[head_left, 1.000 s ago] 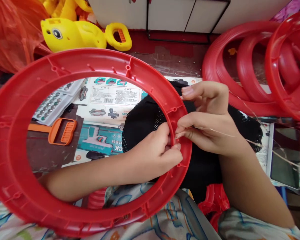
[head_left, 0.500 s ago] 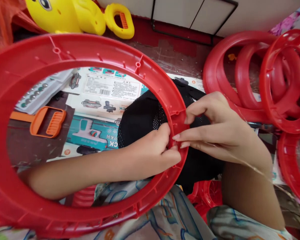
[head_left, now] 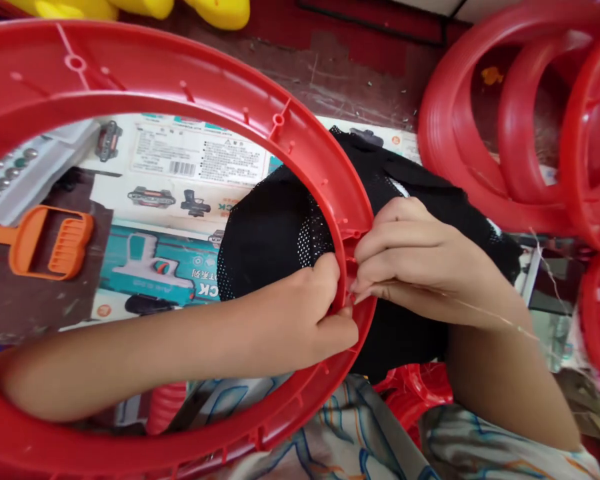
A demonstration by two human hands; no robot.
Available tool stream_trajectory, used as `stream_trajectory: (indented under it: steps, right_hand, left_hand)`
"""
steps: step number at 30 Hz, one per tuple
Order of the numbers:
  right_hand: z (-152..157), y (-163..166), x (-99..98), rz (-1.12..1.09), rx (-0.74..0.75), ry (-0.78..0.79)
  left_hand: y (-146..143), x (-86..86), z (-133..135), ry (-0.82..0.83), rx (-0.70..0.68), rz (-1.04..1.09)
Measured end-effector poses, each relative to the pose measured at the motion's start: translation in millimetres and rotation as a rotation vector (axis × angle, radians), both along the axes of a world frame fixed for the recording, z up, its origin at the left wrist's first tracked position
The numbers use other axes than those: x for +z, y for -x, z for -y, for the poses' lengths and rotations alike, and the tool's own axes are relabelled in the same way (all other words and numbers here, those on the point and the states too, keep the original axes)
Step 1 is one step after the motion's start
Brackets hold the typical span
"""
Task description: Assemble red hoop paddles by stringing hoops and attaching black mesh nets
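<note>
A large red plastic ring [head_left: 220,79] with ribs and screw posts is tilted up across the left and middle of the view. My left hand [head_left: 315,310] comes through its opening and is closed around the right side of the rim. On that same stretch of rim, my right hand [head_left: 415,263] is closed in a pinch, fingertips inside the channel. A thin pale thread [head_left: 500,323] trails from the right hand's fingers back over the wrist. What lies exactly between the fingertips is hidden. Black mesh cloth [head_left: 267,230] lies under both hands.
Several red rings [head_left: 445,127] are piled at the right. An orange plastic handle [head_left: 55,243] and a tray [head_left: 45,173] of small shiny balls lie at the left. Printed cardboard [head_left: 165,160] covers the surface beneath. Yellow plastic parts [head_left: 225,12] are at the top.
My right hand's fingers have drawn together and lie lower against the rim; before, the index finger was raised apart. The view has come closer. My left hand keeps its grip on the ring.
</note>
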State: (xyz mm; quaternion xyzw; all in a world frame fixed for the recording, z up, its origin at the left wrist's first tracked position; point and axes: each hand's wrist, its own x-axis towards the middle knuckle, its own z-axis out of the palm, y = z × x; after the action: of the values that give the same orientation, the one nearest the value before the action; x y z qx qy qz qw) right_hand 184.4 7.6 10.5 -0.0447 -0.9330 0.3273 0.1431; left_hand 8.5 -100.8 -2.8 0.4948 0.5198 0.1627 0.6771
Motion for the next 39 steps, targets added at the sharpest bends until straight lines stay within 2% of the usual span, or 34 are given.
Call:
stream_trajectory:
  steps: [13, 19, 25, 30, 34, 39]
  right_hand:
    - [0.9, -2.0, -13.3, -0.054, -0.009, -0.086]
    - [3.6, -1.8, -13.0, -0.048, -0.036, -0.13]
    - [9.6, 0.2, -12.8, -0.029, -0.124, -0.309]
    - [11.3, 1.0, -14.3, -0.041, -0.149, -0.333]
    - [9.8, 0.6, -15.8, -0.036, -0.165, -0.301]
    - [8.1, 0.6, -18.9, -0.099, -0.165, -0.261]
  left_hand:
    - [0.5, -2.4, -1.8, -0.011, -0.071, -0.051]
    - [1.9, -0.6, -1.2, -0.001, -0.042, -0.039]
    - [0.4, -2.8, 0.7, 0.007, 0.005, 0.011]
    - [0.0, -1.2, -1.7, 0.006, 0.022, 0.06]
    - [0.5, -2.6, -0.6, -0.074, 0.08, 0.159]
    - [-2.7, -9.5, 6.2, 0.12, 0.273, 0.38]
